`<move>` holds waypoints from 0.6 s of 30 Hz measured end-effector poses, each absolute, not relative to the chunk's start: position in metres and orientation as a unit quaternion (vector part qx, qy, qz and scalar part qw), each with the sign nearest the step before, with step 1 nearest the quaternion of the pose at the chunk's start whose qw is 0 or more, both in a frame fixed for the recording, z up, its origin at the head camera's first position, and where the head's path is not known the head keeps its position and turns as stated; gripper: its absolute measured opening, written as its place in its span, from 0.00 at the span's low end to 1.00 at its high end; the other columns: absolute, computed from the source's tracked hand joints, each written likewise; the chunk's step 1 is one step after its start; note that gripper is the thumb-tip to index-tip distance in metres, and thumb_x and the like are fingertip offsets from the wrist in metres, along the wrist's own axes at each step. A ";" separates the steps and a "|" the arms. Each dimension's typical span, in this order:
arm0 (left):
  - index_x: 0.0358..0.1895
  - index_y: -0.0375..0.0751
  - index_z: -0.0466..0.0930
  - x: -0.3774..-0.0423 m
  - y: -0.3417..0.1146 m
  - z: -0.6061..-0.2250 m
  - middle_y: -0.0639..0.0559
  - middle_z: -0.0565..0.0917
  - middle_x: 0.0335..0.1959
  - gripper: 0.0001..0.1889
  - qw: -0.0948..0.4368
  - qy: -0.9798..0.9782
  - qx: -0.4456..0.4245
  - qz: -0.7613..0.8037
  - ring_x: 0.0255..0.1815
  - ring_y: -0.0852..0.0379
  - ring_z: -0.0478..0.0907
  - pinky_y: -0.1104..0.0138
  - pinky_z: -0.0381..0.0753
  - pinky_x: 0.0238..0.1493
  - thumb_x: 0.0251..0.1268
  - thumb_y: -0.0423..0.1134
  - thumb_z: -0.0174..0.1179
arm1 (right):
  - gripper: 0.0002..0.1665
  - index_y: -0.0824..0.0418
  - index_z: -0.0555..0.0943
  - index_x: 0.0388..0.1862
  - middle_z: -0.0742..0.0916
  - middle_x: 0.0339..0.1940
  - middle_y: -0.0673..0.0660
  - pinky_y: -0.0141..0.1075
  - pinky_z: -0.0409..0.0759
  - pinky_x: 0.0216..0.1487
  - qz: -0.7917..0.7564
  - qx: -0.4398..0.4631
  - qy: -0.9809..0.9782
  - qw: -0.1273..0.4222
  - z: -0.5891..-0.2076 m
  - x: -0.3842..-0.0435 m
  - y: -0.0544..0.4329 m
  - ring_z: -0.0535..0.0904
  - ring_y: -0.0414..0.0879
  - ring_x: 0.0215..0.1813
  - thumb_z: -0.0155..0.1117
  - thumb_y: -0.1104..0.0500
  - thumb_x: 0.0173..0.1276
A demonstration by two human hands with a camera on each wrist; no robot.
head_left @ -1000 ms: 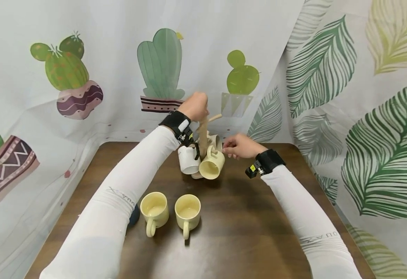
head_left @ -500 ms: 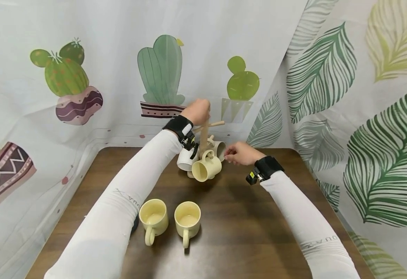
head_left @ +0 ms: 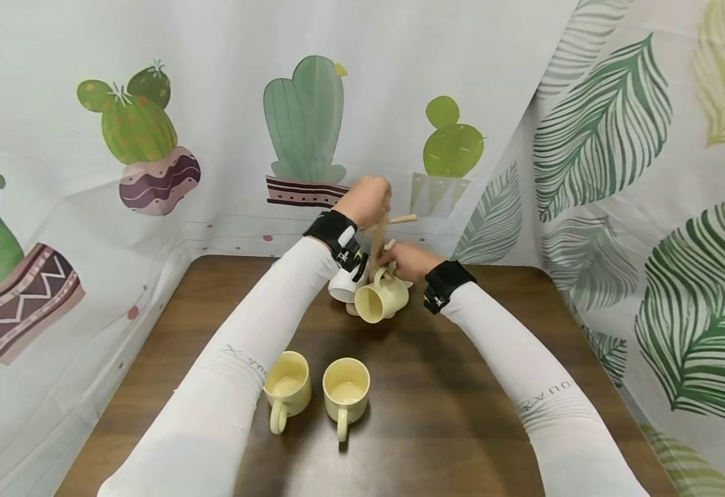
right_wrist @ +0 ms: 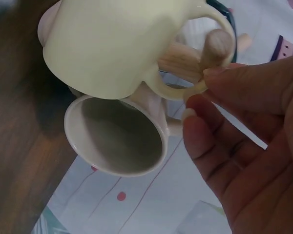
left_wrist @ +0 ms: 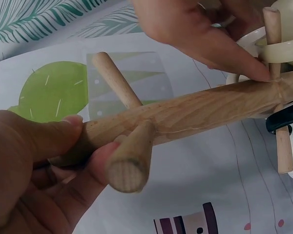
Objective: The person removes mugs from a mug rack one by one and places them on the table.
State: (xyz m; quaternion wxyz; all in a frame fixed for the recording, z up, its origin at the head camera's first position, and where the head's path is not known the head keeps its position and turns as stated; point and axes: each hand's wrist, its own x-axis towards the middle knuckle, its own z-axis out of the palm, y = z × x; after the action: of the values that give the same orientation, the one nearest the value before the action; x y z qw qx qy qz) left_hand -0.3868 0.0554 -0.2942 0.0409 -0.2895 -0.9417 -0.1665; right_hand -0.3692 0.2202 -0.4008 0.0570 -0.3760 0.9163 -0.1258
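Note:
My left hand (head_left: 367, 201) grips the top of a wooden mug tree (left_wrist: 200, 114), thumb on one side of the post and fingers on the other. At the tree's lower pegs is my right hand (head_left: 413, 261). Its thumb and fingertips pinch the handle of a pale yellow mug (right_wrist: 107, 44), which hangs on a peg with its mouth facing left in the head view. Beside it hangs a white mug (head_left: 345, 284) with a black handle. Behind the yellow mug, the right wrist view shows another light mug (right_wrist: 119, 141), mouth outward. Upper pegs (left_wrist: 129, 163) carry nothing.
Two yellow mugs stand upright on the brown table (head_left: 449, 428), one left (head_left: 289, 383) near my left sleeve and one right (head_left: 346, 390), handles toward me. A patterned curtain (head_left: 225, 138) hangs close behind the mug tree.
The mug tree has turned, swinging the hanging yellow mug's mouth leftward. My right hand has moved in from the right to its handle. My left hand stays on the post's top.

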 end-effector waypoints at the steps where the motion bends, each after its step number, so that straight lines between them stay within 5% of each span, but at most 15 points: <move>1: 0.46 0.32 0.83 -0.387 0.056 -0.294 0.40 0.87 0.45 0.07 0.037 -0.941 -0.292 -0.167 0.48 0.46 0.85 0.59 0.85 0.51 0.77 0.33 0.59 | 0.22 0.63 0.90 0.52 0.91 0.51 0.61 0.44 0.84 0.53 -0.123 -0.385 0.913 0.056 -0.402 -0.371 0.219 0.86 0.56 0.51 0.61 0.77 0.63; 6: 0.48 0.32 0.82 -0.387 0.057 -0.293 0.40 0.86 0.45 0.08 0.022 -0.942 -0.289 -0.167 0.47 0.47 0.85 0.60 0.85 0.50 0.78 0.34 0.57 | 0.15 0.63 0.89 0.38 0.89 0.38 0.57 0.38 0.78 0.41 -0.110 -0.414 0.902 0.052 -0.402 -0.375 0.214 0.78 0.49 0.37 0.63 0.77 0.59; 18: 0.44 0.33 0.83 -0.390 0.057 -0.292 0.41 0.87 0.42 0.07 0.019 -0.941 -0.295 -0.164 0.43 0.47 0.84 0.60 0.85 0.45 0.78 0.32 0.57 | 0.14 0.56 0.90 0.31 0.89 0.31 0.52 0.36 0.77 0.37 -0.089 -0.434 0.896 0.006 -0.411 -0.380 0.212 0.79 0.46 0.34 0.68 0.74 0.63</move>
State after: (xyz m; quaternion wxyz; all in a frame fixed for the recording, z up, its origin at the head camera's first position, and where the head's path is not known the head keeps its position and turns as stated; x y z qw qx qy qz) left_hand -0.3900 0.0572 -0.2917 0.0190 -0.2950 -0.9411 -0.1640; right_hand -0.3797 0.2124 -0.4109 0.0057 -0.4345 0.8963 -0.0888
